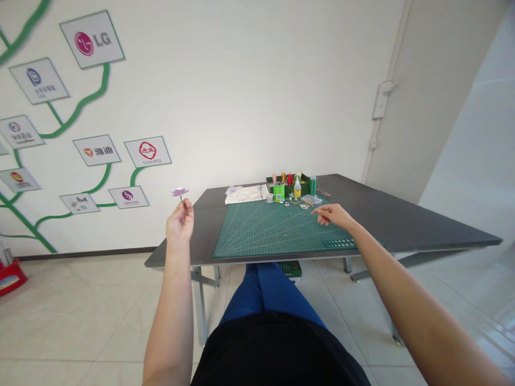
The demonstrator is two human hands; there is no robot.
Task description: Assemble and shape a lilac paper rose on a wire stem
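Note:
My left hand point(181, 220) is raised at the table's left edge, its fingers pinched around the thin green stem of a pale purple flower point(179, 191). The bloom sits upright above the fingertips. Over the right part of the green cutting mat point(261, 228), my right hand point(333, 215) has its thumb and forefinger pressed together and the other fingers curled. Whatever it may pinch is too small to make out. Just beyond its fingertips lie white-handled scissors point(304, 206) and a clear plastic case point(311, 200).
On the dark table point(386, 214), a green box point(306, 186) holds several thread spools. Before it stand a bright green tin point(279, 192), a glue bottle point(297, 187) and a green spool point(313, 185). White sheets point(246, 194) lie at the back left. A wall rises behind.

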